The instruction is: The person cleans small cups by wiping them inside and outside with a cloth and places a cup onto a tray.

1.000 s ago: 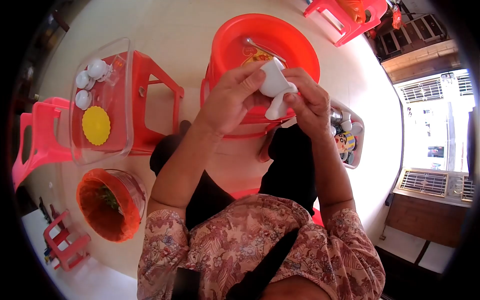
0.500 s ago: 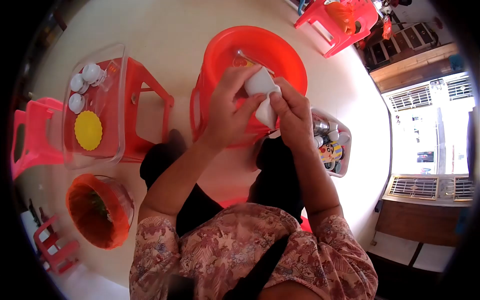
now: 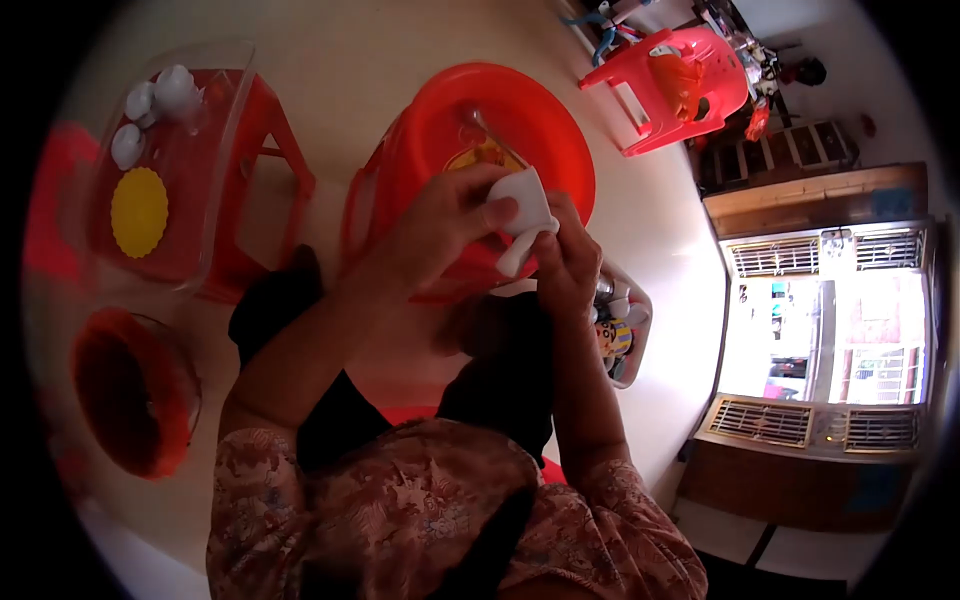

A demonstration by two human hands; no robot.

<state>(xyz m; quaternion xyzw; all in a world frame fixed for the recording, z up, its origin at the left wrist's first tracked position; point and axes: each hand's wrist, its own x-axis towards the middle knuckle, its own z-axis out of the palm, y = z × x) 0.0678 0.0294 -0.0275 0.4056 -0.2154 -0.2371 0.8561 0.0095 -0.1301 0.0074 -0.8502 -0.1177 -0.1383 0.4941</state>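
Observation:
A small white cup (image 3: 520,200) is held tilted over the near side of a red basin (image 3: 430,100). My left hand (image 3: 450,215) grips the cup from the left, its thumb pressed on the side. My right hand (image 3: 567,262) is closed at the cup's lower right edge, around a soft white piece that looks like a cloth (image 3: 514,256), which hangs below the cup. Inside the basin lies something yellow (image 3: 480,155), with a long thin handle-like thing beside it.
To the left, a clear plastic tub (image 3: 205,235) on a red stool holds several white cups (image 3: 140,100) and a yellow scalloped disc (image 3: 139,212). An orange-lined bin (image 3: 180,420) stands below it. At right is a container of dishes (image 3: 640,340); a red chair (image 3: 640,85) stands farther back.
The view has turned, so the surroundings sit differently in frame. Both hands still hold the cup, which has been rotated; the white piece now hangs lower beneath it.

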